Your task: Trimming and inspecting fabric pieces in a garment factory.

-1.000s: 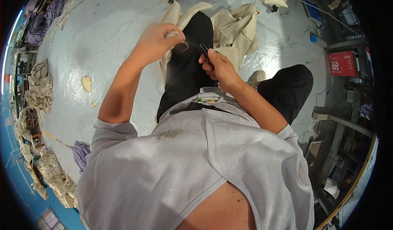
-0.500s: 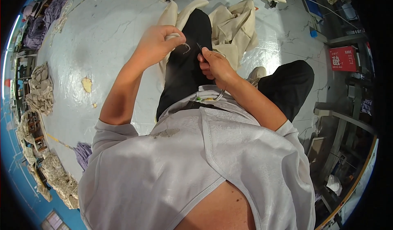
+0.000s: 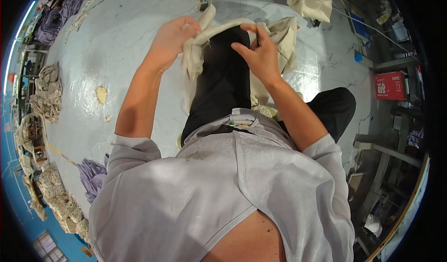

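The left hand (image 3: pixel 170 40) is closed on the cream cloth (image 3: pixel 284 40), bunching its edge. The right hand (image 3: pixel 260 57) pinches a thin dark tool (image 3: pixel 257 39), maybe small snips, at the cloth's top edge. The cloth lies over the black-clad knee (image 3: pixel 223 80), up by both hands. The work looks partway done; most of the cloth hangs loose. The grey floor (image 3: pixel 107 52) leaves open room to the left. Cloth piles (image 3: pixel 46 92) sit far off; the red box (image 3: pixel 390 86) stands well apart on the right.
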The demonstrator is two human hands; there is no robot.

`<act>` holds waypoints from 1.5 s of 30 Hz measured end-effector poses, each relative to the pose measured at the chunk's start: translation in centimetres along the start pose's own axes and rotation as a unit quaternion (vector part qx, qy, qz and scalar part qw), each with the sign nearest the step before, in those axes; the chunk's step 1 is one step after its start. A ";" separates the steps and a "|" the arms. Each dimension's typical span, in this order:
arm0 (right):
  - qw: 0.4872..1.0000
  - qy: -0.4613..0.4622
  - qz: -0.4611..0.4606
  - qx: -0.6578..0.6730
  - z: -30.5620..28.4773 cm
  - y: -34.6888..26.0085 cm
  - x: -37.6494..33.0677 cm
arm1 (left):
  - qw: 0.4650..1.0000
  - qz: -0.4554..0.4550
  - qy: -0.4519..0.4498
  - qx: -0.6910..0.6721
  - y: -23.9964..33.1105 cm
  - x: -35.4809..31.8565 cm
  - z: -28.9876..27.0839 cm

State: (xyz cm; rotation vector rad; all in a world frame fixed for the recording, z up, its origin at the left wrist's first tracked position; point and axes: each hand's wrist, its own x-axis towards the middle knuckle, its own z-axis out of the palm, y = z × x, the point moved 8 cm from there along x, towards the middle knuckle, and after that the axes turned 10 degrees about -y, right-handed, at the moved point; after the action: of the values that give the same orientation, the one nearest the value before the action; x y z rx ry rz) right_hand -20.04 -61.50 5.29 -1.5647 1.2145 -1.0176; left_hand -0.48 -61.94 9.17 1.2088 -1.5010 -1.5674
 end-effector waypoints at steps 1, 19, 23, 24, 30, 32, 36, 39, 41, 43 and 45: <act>0.990 0.052 -0.113 -0.060 -0.2 -1.7 1.3 | 1.000 0.005 0.004 0.002 0.5 0.1 -0.5; 0.952 0.127 -0.221 -0.168 -14.2 -18.7 8.2 | 0.939 0.336 0.063 0.044 13.6 -2.3 -9.0; 0.920 0.162 -0.288 -0.210 -18.2 -19.9 8.0 | 0.938 0.343 0.054 0.013 16.9 -2.3 -4.4; 0.918 0.178 -0.250 -0.253 -18.8 -20.4 7.8 | 0.937 0.343 0.074 -0.011 18.0 -2.4 -3.4; 0.912 0.286 -0.275 -0.104 -15.9 -22.2 2.3 | 0.934 0.323 0.050 -0.147 19.6 3.7 -1.3; 0.940 0.201 -0.274 -0.041 -10.6 -20.2 -0.9 | 0.928 0.316 0.063 -0.188 21.4 3.9 3.0; 0.978 0.130 -0.164 -0.024 -3.6 -15.1 -6.8 | 0.938 0.313 0.089 -0.120 24.3 2.6 7.1; 0.988 0.115 -0.095 0.026 -2.6 -12.9 -8.2 | 0.931 0.338 0.118 -0.067 25.2 3.1 7.3; 0.977 0.134 -0.164 0.003 -3.3 -13.9 -8.5 | 0.911 0.377 0.120 -0.115 25.5 4.5 6.7; 0.970 0.129 -0.199 -0.047 -3.4 -14.6 -8.9 | 0.898 0.406 0.106 -0.132 26.3 4.9 6.7; 0.937 0.166 -0.267 -0.153 -3.6 -14.7 -9.4 | 0.888 0.419 0.147 -0.117 27.1 5.1 6.3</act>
State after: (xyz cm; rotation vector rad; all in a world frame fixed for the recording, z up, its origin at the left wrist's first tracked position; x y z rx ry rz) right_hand -21.41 -50.97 19.56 -2.0980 1.2395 -1.5500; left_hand -11.98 -67.91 34.35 0.4942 -1.3134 -0.8865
